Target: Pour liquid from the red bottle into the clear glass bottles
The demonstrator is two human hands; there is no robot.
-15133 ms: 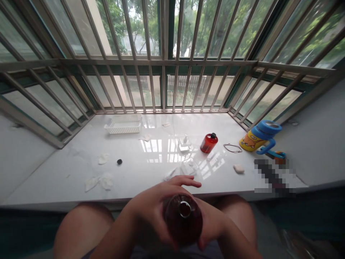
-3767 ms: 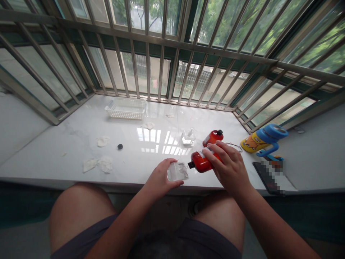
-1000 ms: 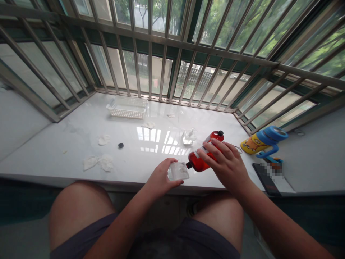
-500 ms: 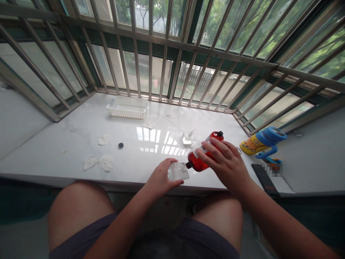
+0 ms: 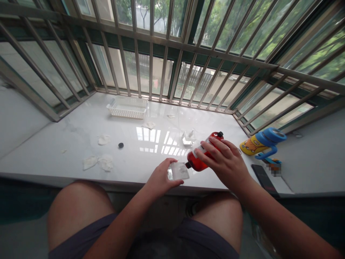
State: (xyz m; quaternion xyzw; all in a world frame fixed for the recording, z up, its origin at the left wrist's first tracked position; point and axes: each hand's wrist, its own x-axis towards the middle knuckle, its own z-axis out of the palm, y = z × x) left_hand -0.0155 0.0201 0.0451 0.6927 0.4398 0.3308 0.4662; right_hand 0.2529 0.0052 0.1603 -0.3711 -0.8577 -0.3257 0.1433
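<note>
My left hand (image 5: 161,176) rests its fingers on a small transparent plastic box (image 5: 179,171) at the front edge of the white marble sill (image 5: 61,151) and holds it. My right hand (image 5: 226,162) grips a red squeeze bottle (image 5: 196,159), which lies tilted with its black nozzle at the box's right side. Behind my right hand stands a second red bottle (image 5: 217,136), mostly hidden by my fingers, with a black cap.
A white plastic basket (image 5: 127,108), a small transparent item (image 5: 188,138), a black cap (image 5: 121,145) and several tissue scraps (image 5: 105,162) lie on the sill. A yellow cup with a blue lid (image 5: 262,142) and a dark phone (image 5: 263,177) sit right. Metal window bars run behind.
The red bottle in my right hand has shifted slightly left, its nozzle closer to the transparent box. My left hand and the box have barely moved.
</note>
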